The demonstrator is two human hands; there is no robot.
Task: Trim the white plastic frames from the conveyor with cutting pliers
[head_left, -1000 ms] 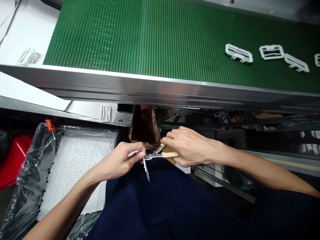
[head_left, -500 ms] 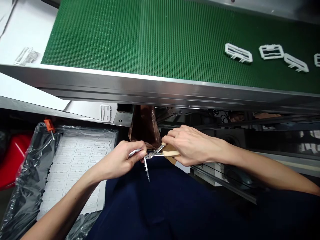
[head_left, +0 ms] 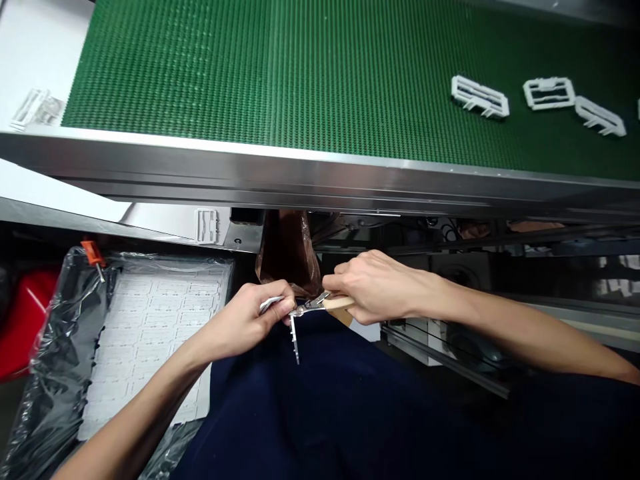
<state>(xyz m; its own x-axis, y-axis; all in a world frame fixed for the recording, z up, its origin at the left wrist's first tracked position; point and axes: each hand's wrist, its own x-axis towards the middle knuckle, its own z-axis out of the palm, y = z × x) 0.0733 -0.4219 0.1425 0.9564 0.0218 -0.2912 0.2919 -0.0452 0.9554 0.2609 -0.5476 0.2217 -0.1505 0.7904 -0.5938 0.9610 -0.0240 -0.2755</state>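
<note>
Left hand (head_left: 265, 312) pinches white plastic part (head_left: 295, 339); exposed length sits just right of its fingertips, long axis pointing down toward the wearer, roughly crosswise to cream-handled nippers (head_left: 313, 306). Right hand (head_left: 375, 285) wraps nipper handles, farther from part. Tip contact unclear.

Green conveyor belt (head_left: 280, 73), silvery metal rail (head_left: 300, 172)

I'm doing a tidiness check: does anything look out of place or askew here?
Mildly: the white parts on the green belt lie at uneven angles, two seemingly touching, unlike the neat rows in the plastic-lined tray. No spill or damage shows.
</note>
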